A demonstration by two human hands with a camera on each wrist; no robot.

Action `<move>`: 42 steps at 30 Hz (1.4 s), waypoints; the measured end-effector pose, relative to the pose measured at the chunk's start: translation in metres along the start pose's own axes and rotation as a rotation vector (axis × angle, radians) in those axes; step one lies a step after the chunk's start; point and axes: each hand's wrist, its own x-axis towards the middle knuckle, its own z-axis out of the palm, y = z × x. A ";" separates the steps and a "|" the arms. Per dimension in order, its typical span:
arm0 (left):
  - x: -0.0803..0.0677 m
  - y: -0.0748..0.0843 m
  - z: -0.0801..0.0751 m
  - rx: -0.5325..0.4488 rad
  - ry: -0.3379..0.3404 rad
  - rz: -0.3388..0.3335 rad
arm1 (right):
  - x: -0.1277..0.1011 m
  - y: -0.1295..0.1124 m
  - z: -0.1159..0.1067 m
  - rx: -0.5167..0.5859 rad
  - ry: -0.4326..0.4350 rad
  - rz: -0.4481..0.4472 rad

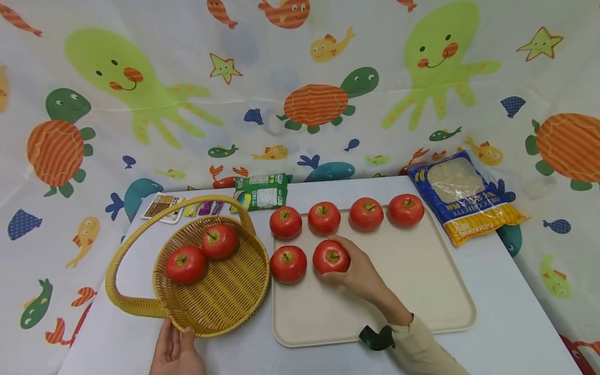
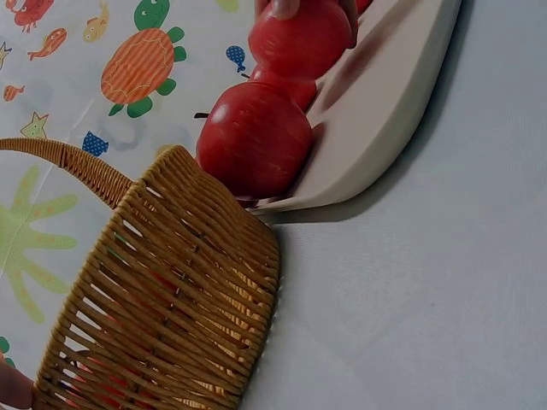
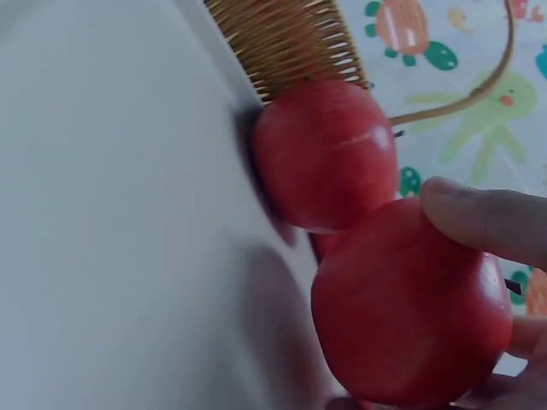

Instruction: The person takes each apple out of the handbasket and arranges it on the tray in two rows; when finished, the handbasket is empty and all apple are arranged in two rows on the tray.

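Right hand (image 1: 356, 271) cups a red apple (image 1: 331, 257) from its right side, thumb and fingers curled round it; the right wrist view shows a fingertip (image 3: 479, 218) laid on the upper skin. The held apple sits on the cream tray (image 1: 422, 291), second in the near row, just right of another apple (image 1: 288, 264), which it looks to touch. Four more apples stand in the far row (image 1: 347, 214).

Left hand (image 1: 177, 351) holds the near rim of the wicker basket (image 1: 220, 302), fingers curled over the edge. The basket stands on the desk (image 1: 506, 312) at the tray's left, its side close against the tray edge. Two apples lie inside it (image 1: 202, 252). The arched handle (image 1: 117, 260) swings out to the left.

Handling, judged:
- Apple looks firm, smooth and glossy, so somewhat slippery; a wide grip across its widest part should hold better than a fingertip pinch. Whether real or imitation I cannot tell, so its weight is uncertain.
- Round body will roll on the flat tray if nudged; the neighbour on the left is close enough to be knocked.
- Stem dimple faces up; the stem is too slight to lift by.
- Basket appears light and stiff, likely to slide on the desk unless steadied at the rim.

Behind: a green packet (image 1: 261, 191), a blue and yellow bag (image 1: 461, 195), printed cards (image 1: 164, 205).
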 end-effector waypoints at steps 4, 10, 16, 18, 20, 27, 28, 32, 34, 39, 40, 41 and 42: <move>0.000 0.001 0.000 0.006 -0.006 0.004 | 0.000 0.005 0.004 -0.021 -0.005 -0.020; 0.001 -0.001 0.001 -0.002 0.004 0.028 | 0.002 0.008 0.007 -0.030 0.003 -0.021; 0.001 -0.002 0.001 -0.010 0.013 0.043 | 0.003 0.009 0.006 -0.032 -0.007 -0.006; 0.002 -0.002 0.000 -0.013 0.011 0.045 | 0.004 0.009 0.006 -0.035 -0.014 0.007; 0.002 -0.002 0.000 -0.015 0.011 0.045 | 0.004 0.009 0.006 -0.042 -0.014 0.012; 0.001 0.000 0.001 -0.002 0.000 0.011 | 0.003 0.009 0.005 -0.061 0.005 0.015; 0.001 0.000 0.002 0.000 0.001 0.008 | 0.003 0.010 0.004 -0.061 0.005 0.017; 0.001 0.001 0.002 -0.002 0.006 0.010 | 0.001 0.009 0.004 -0.069 -0.015 0.030; 0.001 0.000 0.002 0.000 0.008 0.007 | 0.000 0.006 0.002 -0.101 -0.038 0.025; 0.001 -0.001 0.002 0.000 0.016 0.010 | -0.002 -0.016 -0.006 -0.223 -0.073 -0.035; 0.001 -0.001 0.002 0.000 0.017 0.011 | -0.002 -0.023 -0.007 -0.240 -0.079 -0.049; 0.001 -0.001 0.001 -0.001 0.017 0.011 | -0.002 -0.030 -0.009 -0.250 -0.088 -0.062; 0.001 -0.002 0.001 -0.002 0.016 0.012 | -0.001 -0.037 -0.009 -0.257 -0.102 -0.080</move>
